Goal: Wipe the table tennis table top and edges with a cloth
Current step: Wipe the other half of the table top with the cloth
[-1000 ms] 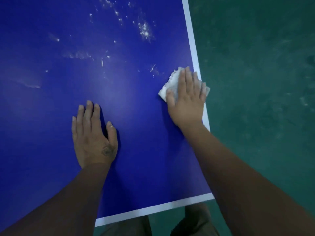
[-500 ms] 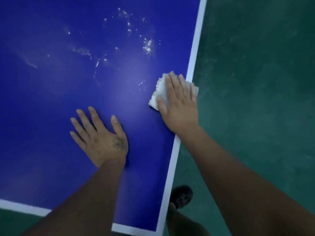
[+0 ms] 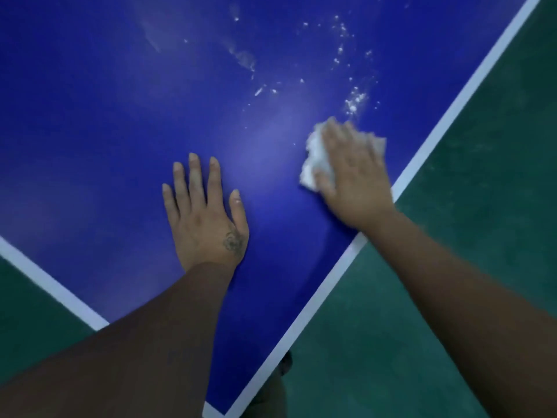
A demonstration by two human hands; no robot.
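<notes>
Head view: right hand (image 3: pixel 354 173) flat, presses white cloth (image 3: pixel 316 159) on blue table top (image 3: pixel 120 131) near side edge, mid-wipe. Left hand (image 3: pixel 206 217) flat, braces. Next likely: push into white specks (image 3: pixel 354 99).

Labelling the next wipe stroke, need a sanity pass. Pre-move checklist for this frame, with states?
1. Cloth under the right hand, pressed on the table: ok.
2. Left hand flat on the table, apart from the cloth: ok.
3. White specks just beyond the cloth, not yet wiped: not ok.
4. Smears farther up the top, not yet wiped: not ok.
5. White edge line beside the right hand clean: cannot tell, too blurred.
6. Cloth damp or dry: cannot tell.
</notes>
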